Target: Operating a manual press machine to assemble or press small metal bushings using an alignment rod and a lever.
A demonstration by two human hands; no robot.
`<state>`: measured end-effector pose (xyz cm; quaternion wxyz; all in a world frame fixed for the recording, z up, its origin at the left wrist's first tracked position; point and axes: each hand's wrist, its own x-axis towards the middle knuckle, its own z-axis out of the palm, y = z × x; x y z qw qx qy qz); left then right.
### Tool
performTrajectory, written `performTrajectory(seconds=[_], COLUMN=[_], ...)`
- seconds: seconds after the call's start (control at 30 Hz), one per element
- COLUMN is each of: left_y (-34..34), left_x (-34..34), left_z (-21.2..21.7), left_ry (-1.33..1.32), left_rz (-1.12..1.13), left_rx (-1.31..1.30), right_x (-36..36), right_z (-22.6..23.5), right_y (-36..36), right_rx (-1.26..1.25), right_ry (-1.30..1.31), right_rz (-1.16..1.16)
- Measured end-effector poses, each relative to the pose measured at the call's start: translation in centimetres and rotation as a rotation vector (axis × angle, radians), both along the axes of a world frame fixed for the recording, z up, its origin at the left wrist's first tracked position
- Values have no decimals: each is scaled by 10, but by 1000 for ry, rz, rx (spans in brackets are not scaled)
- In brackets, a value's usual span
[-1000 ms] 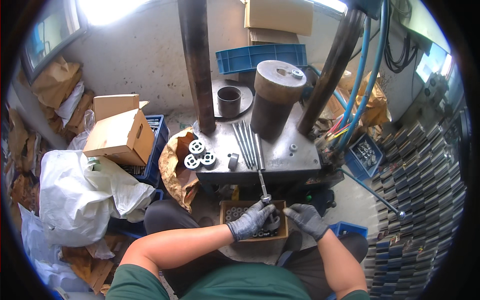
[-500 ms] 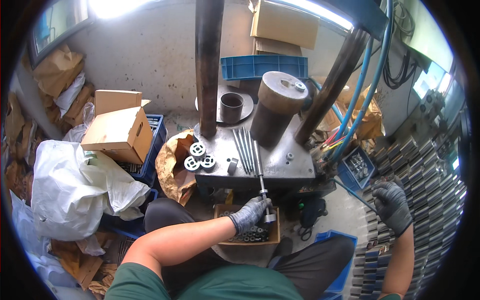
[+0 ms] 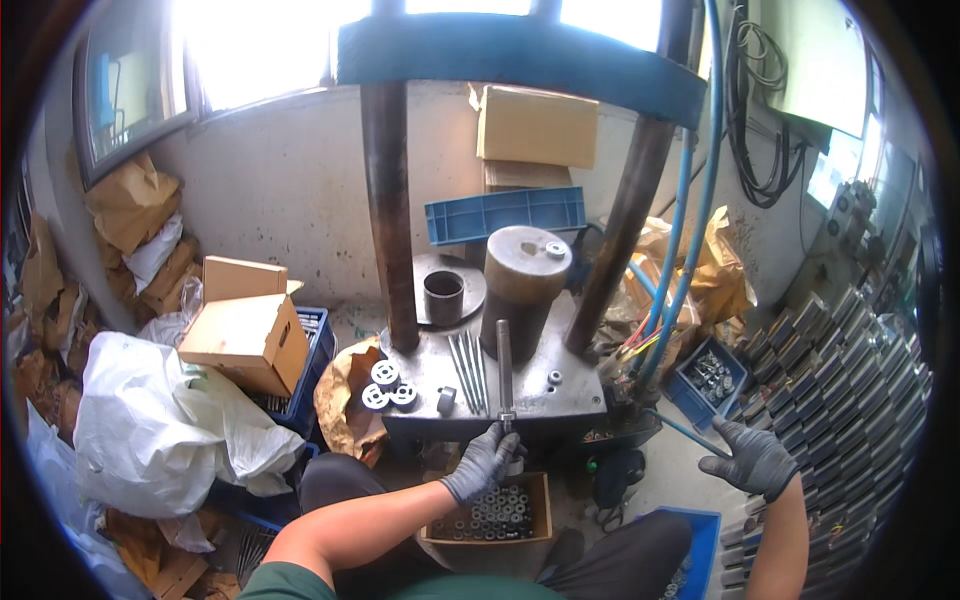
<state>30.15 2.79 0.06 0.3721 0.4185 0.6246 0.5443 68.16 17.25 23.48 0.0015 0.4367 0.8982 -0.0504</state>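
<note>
My left hand (image 3: 484, 462), in a grey glove, grips the lower end of a long metal rod (image 3: 504, 362) that points up over the steel press table (image 3: 575, 385). The rod's top reaches toward the large brown cylinder (image 3: 524, 288) standing on the table. My right hand (image 3: 752, 458), also gloved, hovers out to the right with fingers spread and nothing in it, near rows of stacked metal bars (image 3: 850, 400). Below my left hand sits a cardboard box of small metal rings (image 3: 497, 510). Several thin rods (image 3: 468, 370) and round white discs (image 3: 385, 386) lie on the table.
Two dark press columns (image 3: 390, 210) rise from the table under a blue beam. A short dark sleeve (image 3: 443, 297) stands behind. A blue bin of parts (image 3: 708, 378) is at right, cardboard boxes (image 3: 250, 325) and a white sack (image 3: 150, 420) at left.
My right hand left the box at my lap and swung out to the right, now open. My left hand raised the rod upright over the table. My head tilted up.
</note>
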Motion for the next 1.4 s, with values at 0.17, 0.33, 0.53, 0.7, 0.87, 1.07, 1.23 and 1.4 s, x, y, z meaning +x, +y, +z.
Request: performTrajectory(seconds=[0.17, 0.33, 0.53, 0.7, 0.87, 1.07, 1.23, 1.4], left_y=[23, 89, 174, 223, 235, 231, 226, 224], left_x=[-17, -65, -121, -132, -133, -130, -134, -134], left_z=[57, 139, 223, 244, 239, 229, 230, 231], left_ry=[-149, -86, 261, 568, 645, 500, 418, 434], left_rz=[-23, -54, 185, 379, 387, 385, 357, 317], left_rx=[235, 737, 573, 187, 159, 322, 302, 357], right_x=[7, 8, 10, 11, 9, 11, 12, 18], right_z=[-3, -3, -6, -5, -2, 0, -6, -22], right_y=[4, 8, 7, 7, 5, 4, 1, -16], right_rx=[-54, -88, -52, -31, -61, -125, -133, -154], right_ry=[-45, -166, -108, -67, -78, -136, -129, -133], right_rz=[87, 121, 122, 143, 131, 155, 136, 122])
